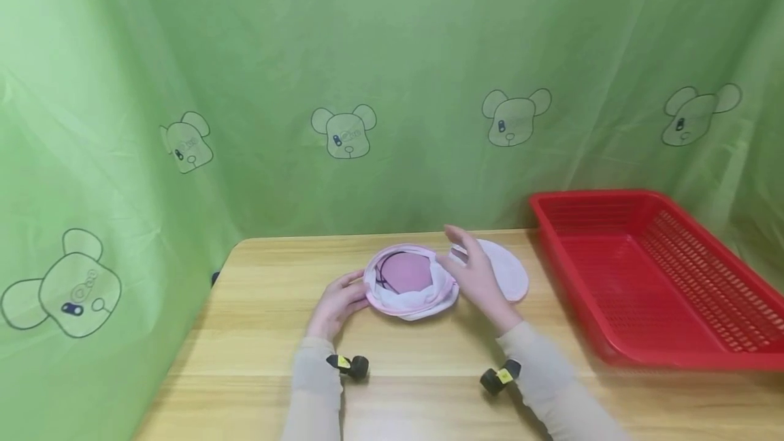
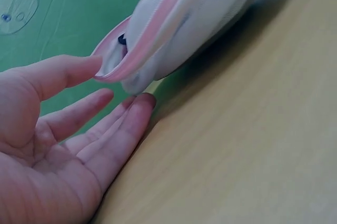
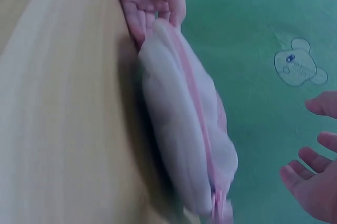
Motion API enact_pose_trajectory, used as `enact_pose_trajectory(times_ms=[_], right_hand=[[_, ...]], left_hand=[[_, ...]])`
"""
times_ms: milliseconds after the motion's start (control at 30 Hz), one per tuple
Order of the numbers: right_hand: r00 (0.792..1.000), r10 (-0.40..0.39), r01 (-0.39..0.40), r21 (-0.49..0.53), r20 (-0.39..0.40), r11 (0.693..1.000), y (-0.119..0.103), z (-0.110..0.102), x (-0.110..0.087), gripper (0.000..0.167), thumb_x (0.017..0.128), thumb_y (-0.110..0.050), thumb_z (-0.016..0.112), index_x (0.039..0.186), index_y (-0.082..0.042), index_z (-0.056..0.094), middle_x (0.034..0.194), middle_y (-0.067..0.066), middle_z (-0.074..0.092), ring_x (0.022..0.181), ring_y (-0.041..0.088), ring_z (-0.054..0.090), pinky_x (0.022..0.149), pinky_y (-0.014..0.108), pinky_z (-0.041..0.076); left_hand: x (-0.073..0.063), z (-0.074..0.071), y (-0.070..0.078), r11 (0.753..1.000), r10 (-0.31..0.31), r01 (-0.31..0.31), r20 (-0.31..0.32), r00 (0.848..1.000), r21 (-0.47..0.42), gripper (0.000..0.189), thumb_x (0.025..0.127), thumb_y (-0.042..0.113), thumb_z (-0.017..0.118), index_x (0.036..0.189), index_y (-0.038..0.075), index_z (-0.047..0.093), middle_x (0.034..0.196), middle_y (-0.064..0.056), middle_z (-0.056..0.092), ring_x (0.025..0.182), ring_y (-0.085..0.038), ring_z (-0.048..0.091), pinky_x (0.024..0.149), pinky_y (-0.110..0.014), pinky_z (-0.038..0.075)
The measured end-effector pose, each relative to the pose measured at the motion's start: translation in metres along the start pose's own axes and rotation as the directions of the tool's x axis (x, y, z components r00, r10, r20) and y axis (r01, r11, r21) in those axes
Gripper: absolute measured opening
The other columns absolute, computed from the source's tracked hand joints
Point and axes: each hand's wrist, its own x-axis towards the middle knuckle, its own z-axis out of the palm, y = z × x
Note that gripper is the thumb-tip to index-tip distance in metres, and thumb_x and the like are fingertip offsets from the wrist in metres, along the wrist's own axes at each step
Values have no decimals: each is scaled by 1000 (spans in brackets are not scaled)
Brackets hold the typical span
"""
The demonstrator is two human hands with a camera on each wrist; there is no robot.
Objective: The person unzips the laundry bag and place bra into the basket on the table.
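A round white mesh laundry bag [image 1: 413,303] with a pink zip rim sits unzipped on the table. Inside it shows a smooth pink cup-shaped piece [image 1: 405,272] with thin black straps. My left hand [image 1: 338,301] holds the bag's left edge; in the left wrist view its thumb [image 2: 79,70] meets the rim while fingertips touch underneath. My right hand [image 1: 474,274] is raised at the bag's right side, fingers spread, and the right wrist view shows it apart from the bag. Behind it lies a white round flap [image 1: 503,271] with pink edging, partly covered by the hand.
A large red plastic basket [image 1: 588,305] with slotted sides stands at the right of the wooden table [image 1: 245,352]. Green curtain [image 1: 422,87] printed with bear heads hangs behind and to the left. Each wrist wears a small black camera [image 1: 355,367].
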Motion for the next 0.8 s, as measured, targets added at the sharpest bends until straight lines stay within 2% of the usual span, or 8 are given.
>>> enact_pose_trajectory(times_ms=[167, 400, 567, 800], right_hand=[[997, -56, 57, -20, 45, 998, -5, 18, 7, 56, 89, -1, 65, 140, 3, 44, 143, 25, 47, 134, 40, 44, 112, 50, 40], [992, -58, 71, -119, 108, 990, -3, 34, 13, 57, 88, -8, 68, 140, 0, 46, 142, 21, 50, 131, 38, 48, 111, 49, 41], [987, -14, 51, -232, 158, 971, 3, 42, 15, 57, 86, -11, 69, 139, -2, 48, 141, 19, 52, 132, 37, 47, 114, 52, 35], [971, 65, 20, -349, 229, 937, 20, 52, 14, 63, 83, -11, 71, 142, -7, 47, 143, 18, 50, 134, 39, 44, 114, 55, 34]], left_hand=[[0, 0, 0, 1000, 5, -5, 15, 1000, -22, 51, 90, 0, 61, 139, -2, 48, 124, -24, 62, 96, -16, 68, 94, -35, 56], [0, -3, 0, 999, 22, -21, 55, 998, -27, 53, 90, 0, 61, 140, -1, 46, 126, -25, 62, 99, -17, 68, 96, -37, 55], [2, -4, -1, 999, 17, -16, 64, 998, -30, 52, 89, -1, 61, 140, 1, 47, 126, -26, 61, 95, -16, 68, 95, -37, 56], [4, -5, -2, 999, 14, -11, 79, 997, -47, 53, 89, -3, 60, 140, 0, 46, 125, -25, 62, 94, -15, 69, 92, -35, 57]])
